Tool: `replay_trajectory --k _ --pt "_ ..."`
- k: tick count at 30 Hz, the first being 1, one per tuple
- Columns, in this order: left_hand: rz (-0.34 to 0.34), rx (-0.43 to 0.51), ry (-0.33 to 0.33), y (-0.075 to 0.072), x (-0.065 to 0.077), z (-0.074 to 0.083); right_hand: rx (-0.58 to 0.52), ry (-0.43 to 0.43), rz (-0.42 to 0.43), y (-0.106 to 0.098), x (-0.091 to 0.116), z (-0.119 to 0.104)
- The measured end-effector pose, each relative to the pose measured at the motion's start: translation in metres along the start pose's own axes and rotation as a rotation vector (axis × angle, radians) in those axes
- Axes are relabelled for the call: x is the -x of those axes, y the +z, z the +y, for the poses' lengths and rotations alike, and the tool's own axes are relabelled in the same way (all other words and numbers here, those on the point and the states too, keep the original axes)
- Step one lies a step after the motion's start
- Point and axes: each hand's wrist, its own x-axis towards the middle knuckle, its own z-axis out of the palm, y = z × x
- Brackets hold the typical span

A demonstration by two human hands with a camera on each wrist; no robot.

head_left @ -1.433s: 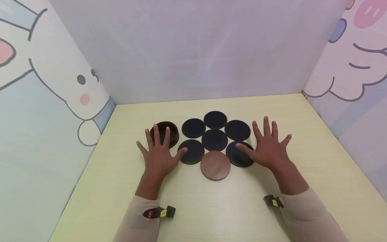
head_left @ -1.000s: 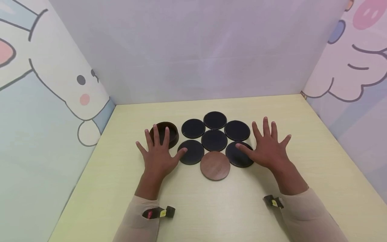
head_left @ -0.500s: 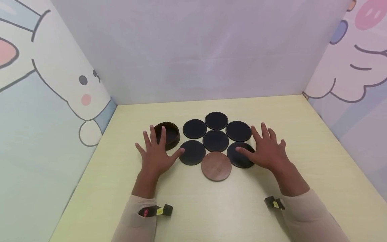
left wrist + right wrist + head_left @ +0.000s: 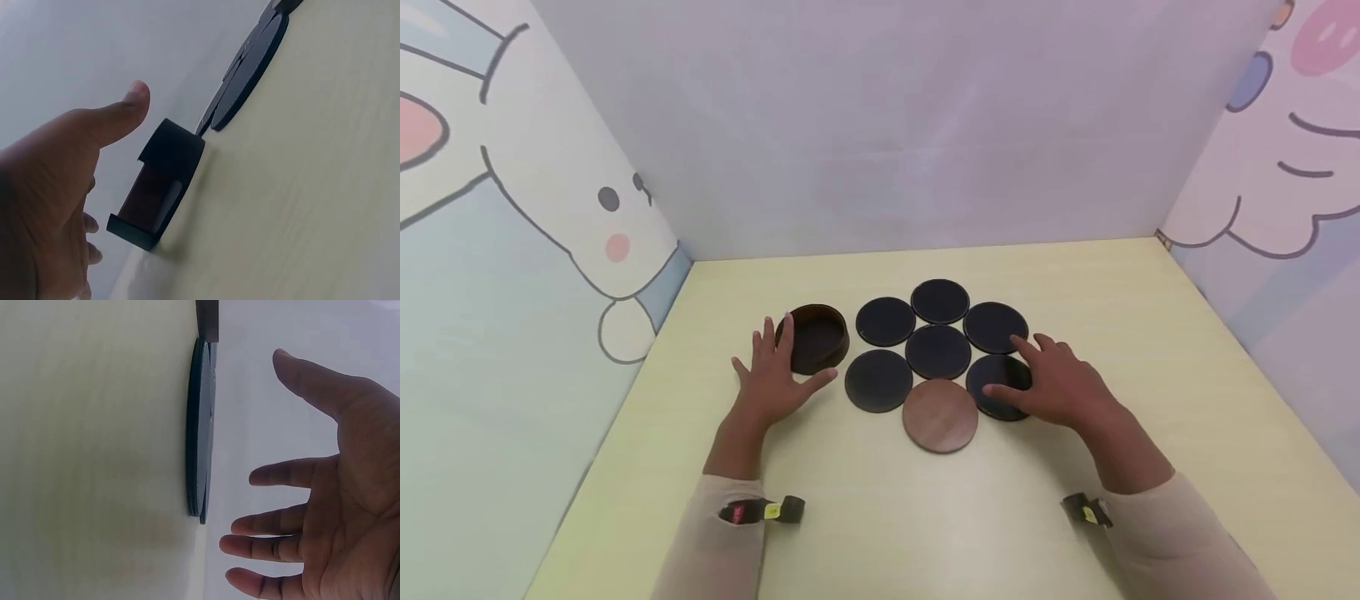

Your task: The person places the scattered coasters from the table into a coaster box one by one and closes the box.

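My left hand (image 4: 767, 387) hovers at the left side of a dark round coaster holder (image 4: 841, 348), fingers extended and thumb spread, holding nothing. In the left wrist view the holder (image 4: 175, 147) shows a cut-out in its wall, with the thumb apart from it. My right hand (image 4: 1063, 387), fingers loosely bent, is over the front right black round coaster (image 4: 996, 375). The right wrist view shows that hand (image 4: 337, 512) held off the coasters (image 4: 199, 437), with nothing in its grasp. A brown wooden coaster (image 4: 940, 417) lies at the front of the group.
Several black coasters surround a middle one (image 4: 938, 352) on the pale wooden table (image 4: 880, 517). A plain pale wall (image 4: 880, 150) stands behind it, with cartoon-printed panels (image 4: 512, 250) at the sides. Each sleeve carries a strapped wrist camera (image 4: 792, 509).
My left hand has shifted left and turned, uncovering more of the holder. The fingers of my right hand have bent down from a wide spread. The coasters have stayed in place.
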Motion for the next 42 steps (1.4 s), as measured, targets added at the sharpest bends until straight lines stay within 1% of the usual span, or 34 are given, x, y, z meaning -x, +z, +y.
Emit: replay_trajectory --k 6,8,12,16,22,25,29,31,33,35,42 --pt "-0.081 0.169 0.081 -0.011 -0.014 -0.03 0.0 -0.022 -0.02 0.001 0.001 -0.001" --pt "-0.105 0.205 0.099 -0.014 -0.017 -0.039 -0.005 -0.034 -0.024 0.002 0.002 0.0" --pt "-0.115 0.213 0.116 -0.014 -0.025 -0.053 -0.015 -0.053 -0.043 0.005 0.008 0.002" --pt "-0.113 0.21 0.11 -0.011 -0.027 -0.062 -0.026 -0.071 -0.065 0.01 0.011 0.004" --pt "-0.139 0.237 0.112 -0.011 -0.026 -0.068 -0.035 -0.106 -0.063 0.013 0.01 0.006" --pt "-0.154 0.243 0.092 -0.012 -0.024 -0.068 -0.029 -0.128 -0.07 0.012 0.01 0.004" --pt "-0.143 0.255 0.076 -0.012 -0.022 -0.07 -0.011 -0.133 -0.088 0.012 0.009 0.0" --pt "-0.127 0.272 0.08 -0.011 -0.022 -0.071 -0.001 -0.123 -0.101 0.013 0.009 -0.001" --pt "-0.12 0.281 0.098 -0.01 -0.023 -0.071 0.002 -0.119 -0.106 0.013 0.008 -0.002" --pt "-0.119 0.283 0.105 -0.01 -0.022 -0.071 -0.001 -0.126 -0.103 0.014 0.007 -0.002" --pt "-0.142 0.254 0.07 -0.012 -0.02 -0.069 -0.021 -0.161 -0.081 0.016 0.004 -0.001"
